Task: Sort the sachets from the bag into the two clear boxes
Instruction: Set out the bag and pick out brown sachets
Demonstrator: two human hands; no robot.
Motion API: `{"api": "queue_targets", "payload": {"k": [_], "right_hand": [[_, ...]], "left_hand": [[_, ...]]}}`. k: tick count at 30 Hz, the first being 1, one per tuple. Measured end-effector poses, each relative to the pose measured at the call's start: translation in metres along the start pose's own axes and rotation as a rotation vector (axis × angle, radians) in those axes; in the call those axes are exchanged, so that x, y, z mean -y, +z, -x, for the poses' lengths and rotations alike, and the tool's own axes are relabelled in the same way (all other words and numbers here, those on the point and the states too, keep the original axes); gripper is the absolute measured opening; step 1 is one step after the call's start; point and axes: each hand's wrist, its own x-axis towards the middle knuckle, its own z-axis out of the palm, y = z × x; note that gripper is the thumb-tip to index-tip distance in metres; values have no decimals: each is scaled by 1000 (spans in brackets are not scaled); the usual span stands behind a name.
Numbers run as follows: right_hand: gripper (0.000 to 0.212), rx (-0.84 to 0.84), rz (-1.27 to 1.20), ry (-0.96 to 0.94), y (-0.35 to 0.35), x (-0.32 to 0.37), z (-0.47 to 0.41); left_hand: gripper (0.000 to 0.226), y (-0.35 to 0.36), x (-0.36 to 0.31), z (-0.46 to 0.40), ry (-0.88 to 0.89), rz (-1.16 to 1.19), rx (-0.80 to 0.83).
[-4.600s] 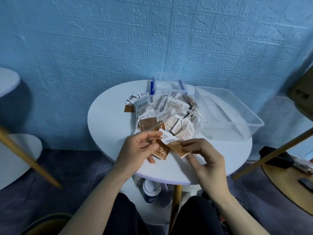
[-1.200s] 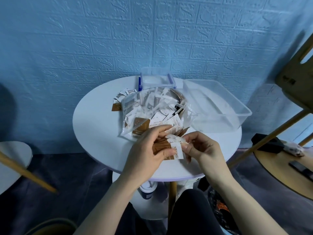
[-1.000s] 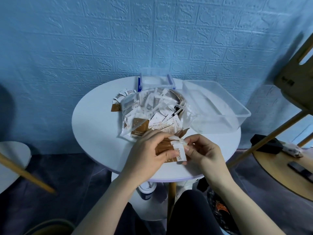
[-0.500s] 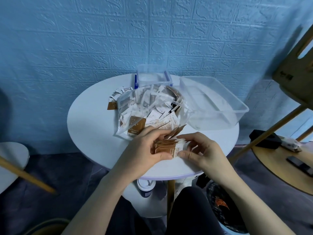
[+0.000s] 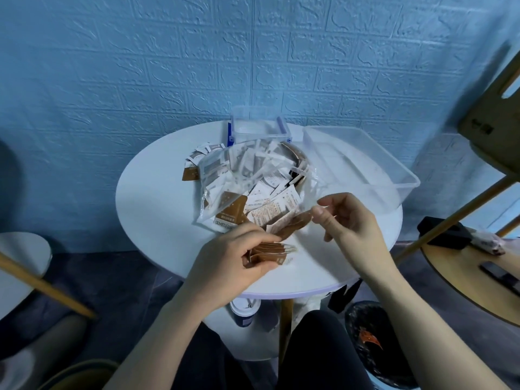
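Left hand gripping a stack of brown sachets, right hand loose beside the bag, over a round white bench.

The left hand (image 5: 225,266) curls its fingers (image 5: 257,242) round a small stack of brown paper sachets (image 5: 270,253); their long axis runs left to right, white ends pointing right; how many, I cannot tell. The right hand (image 5: 349,220) hovers with fingers loosely bent and slightly spread, thumb tip just beside loose sachets at the mouth of the crumpled clear plastic bag (image 5: 247,178), holding nothing that I can make out. The bag lies mid-bench (image 5: 157,209), full of white and brown sachets. Two clear boxes: a small blue-clipped one (image 5: 257,126) behind the bag, a large rectangular one (image 5: 363,161) to its right.
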Motion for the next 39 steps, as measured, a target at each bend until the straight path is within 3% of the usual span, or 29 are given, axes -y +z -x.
{"api": "queue_targets", "payload": {"k": [4, 12, 26, 33, 39], "right_hand": [[32, 106, 37, 68, 8, -8, -5], [38, 64, 104, 45, -5, -20, 7], [31, -181, 159, -187, -16, -25, 11], [24, -48, 181, -295, -5, -13, 12], [17, 0, 22, -116, 0, -16, 9]], "left_hand": [[35, -1, 2, 2, 20, 32, 12], [35, 2, 6, 3, -3, 127, -46], [36, -7, 5, 2, -138, 373, 69], [32, -1, 4, 1, -64, 281, 56], [34, 1, 5, -2, -75, 273, 75]]}}
